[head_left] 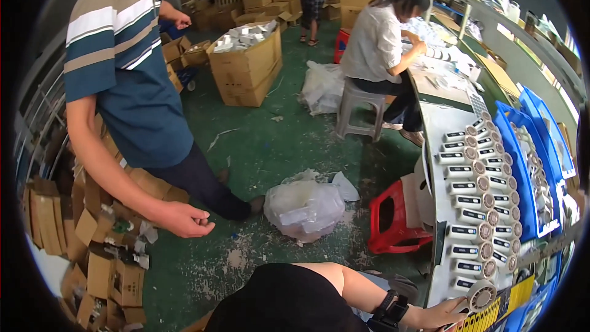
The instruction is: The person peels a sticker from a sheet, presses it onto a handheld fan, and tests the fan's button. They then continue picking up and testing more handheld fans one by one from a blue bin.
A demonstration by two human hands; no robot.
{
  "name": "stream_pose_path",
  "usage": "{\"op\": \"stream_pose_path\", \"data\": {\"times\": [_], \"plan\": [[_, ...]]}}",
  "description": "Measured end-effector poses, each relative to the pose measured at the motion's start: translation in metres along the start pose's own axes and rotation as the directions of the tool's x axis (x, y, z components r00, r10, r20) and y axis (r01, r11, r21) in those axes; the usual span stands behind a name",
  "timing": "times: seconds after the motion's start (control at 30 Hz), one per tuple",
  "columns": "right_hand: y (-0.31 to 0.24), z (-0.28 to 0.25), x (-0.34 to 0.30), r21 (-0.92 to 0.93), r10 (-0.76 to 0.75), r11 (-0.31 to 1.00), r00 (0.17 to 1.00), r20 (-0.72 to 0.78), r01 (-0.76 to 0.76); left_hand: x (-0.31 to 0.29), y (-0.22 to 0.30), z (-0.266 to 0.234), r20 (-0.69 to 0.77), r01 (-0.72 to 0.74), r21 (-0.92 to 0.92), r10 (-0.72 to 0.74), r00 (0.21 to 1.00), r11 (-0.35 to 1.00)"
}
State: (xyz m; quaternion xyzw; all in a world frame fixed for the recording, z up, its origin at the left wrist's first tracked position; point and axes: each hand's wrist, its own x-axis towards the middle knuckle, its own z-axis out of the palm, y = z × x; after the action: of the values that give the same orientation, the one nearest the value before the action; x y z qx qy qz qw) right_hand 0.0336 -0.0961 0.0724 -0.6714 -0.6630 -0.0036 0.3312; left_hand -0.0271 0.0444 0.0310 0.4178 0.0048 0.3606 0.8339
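Note:
My left hand (447,315), with a black strapped device (389,312) on its wrist, reaches to the bench at the lower right. Its fingers are closed round a white handheld fan (482,296) with a round grille head; the fan's handle is mostly hidden. Beyond the hand, rows of similar handheld fans (470,216) lie on the bench (439,258), each with a small dark panel on its handle. Yellow-and-black pieces (485,320) lie beside the held fan. My right hand is out of view.
Blue bins (522,166) of parts line the bench's far side. A red stool (384,224) and a filled plastic bag (305,209) stand on the floor. A person in a striped shirt (132,86) stands at left; another person (378,37) sits working. Cardboard boxes (239,77) surround them.

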Motion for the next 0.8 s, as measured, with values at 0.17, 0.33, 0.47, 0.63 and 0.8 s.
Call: {"op": "stream_pose_path", "data": {"times": [0.17,0.33,0.47,0.63,0.8], "plan": [[0.002,0.016,0.035,0.058,-0.248,0.967,0.968,0.026,0.246,-0.013,0.043,-0.012,-0.238,-0.159,0.089,0.176,0.955,0.983],[0.002,0.044,0.072,0.33,-0.377,0.886,0.92,0.105,0.326,-0.016,0.03,-0.063,-0.242,-0.052,0.135,0.084,0.967,0.989],[0.01,0.073,0.082,0.387,-0.422,0.857,0.894,0.151,0.339,-0.033,0.052,-0.081,-0.378,0.011,0.018,-0.004,0.926,1.0],[0.03,0.102,0.065,0.315,-0.381,0.899,0.897,0.224,0.303,-0.041,0.054,-0.104,-0.405,-0.001,0.056,0.024,0.914,0.998],[0.033,0.115,0.067,0.199,-0.353,0.925,0.927,0.128,0.324,-0.047,0.045,-0.096,-0.433,-0.076,0.039,0.085,0.897,0.996]]}}
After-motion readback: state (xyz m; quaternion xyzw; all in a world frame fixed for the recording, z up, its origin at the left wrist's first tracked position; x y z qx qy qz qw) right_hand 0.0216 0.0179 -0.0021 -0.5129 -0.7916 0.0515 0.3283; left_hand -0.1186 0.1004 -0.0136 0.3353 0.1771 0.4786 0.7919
